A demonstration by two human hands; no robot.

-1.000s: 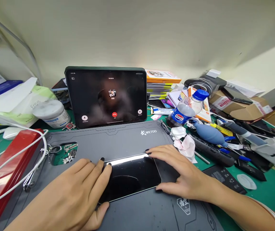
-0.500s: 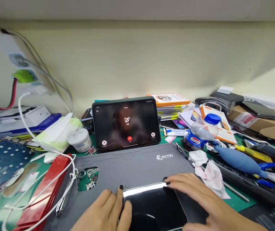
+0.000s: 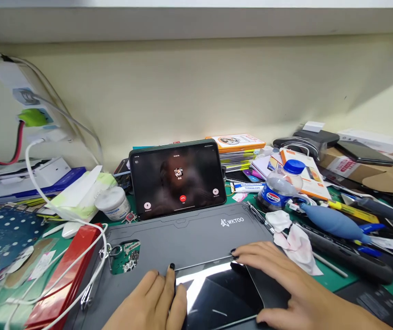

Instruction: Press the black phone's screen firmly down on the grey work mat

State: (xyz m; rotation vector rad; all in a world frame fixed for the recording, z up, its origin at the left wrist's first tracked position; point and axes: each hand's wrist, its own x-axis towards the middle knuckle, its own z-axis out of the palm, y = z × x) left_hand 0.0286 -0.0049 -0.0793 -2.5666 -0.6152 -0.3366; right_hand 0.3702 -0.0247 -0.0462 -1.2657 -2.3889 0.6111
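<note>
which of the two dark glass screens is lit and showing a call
The propped-up tablet at the back edge of the grey mat: it shows a red hang-up button. The glossy panel lying flat between the left hand and right hand is blank.

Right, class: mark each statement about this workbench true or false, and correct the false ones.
1. Both hands touch the glossy black slab on the grey mat. True: the left hand is at its left edge, the right hand at its right.
2. The tablet lies flat on the mat. False: it stands propped at the mat's far edge.
3. The bottle has a red cap. False: the cap is blue.
4. A red case lies left of the mat. True.
5. The white jar is right of the tablet. False: it is left of it.
</note>
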